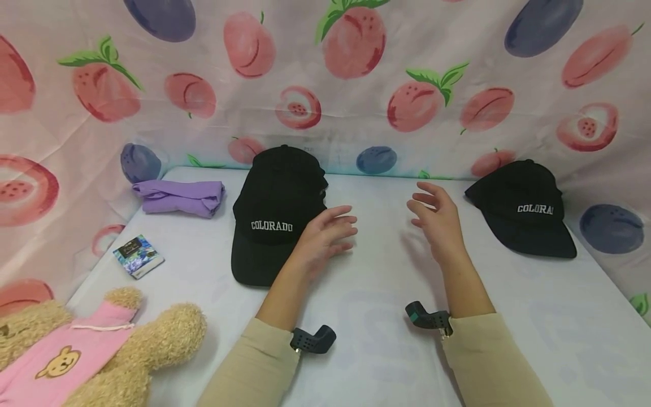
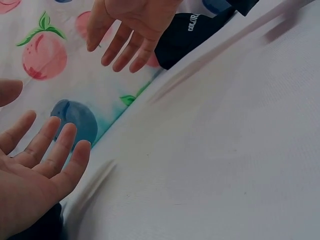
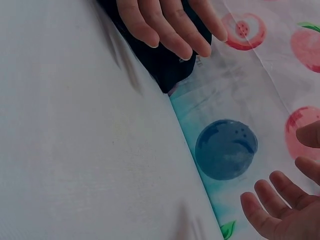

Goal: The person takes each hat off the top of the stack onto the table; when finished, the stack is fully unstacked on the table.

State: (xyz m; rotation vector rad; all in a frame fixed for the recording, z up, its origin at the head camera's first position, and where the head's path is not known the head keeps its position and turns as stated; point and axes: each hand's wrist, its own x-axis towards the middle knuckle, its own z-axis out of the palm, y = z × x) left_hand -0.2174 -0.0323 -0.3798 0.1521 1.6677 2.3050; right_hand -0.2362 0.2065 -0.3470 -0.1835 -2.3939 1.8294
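Your left hand (image 1: 325, 236) and right hand (image 1: 438, 220) hold nothing, fingers loosely spread above the white table (image 1: 376, 322). The left black cap (image 1: 280, 192) sits beside your left hand, next to folded purple cloth (image 1: 180, 198); the right black cap (image 1: 531, 206) lies near your right hand.

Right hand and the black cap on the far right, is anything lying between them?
No, in the head view only bare white tabletop shows between the right hand and the black cap.
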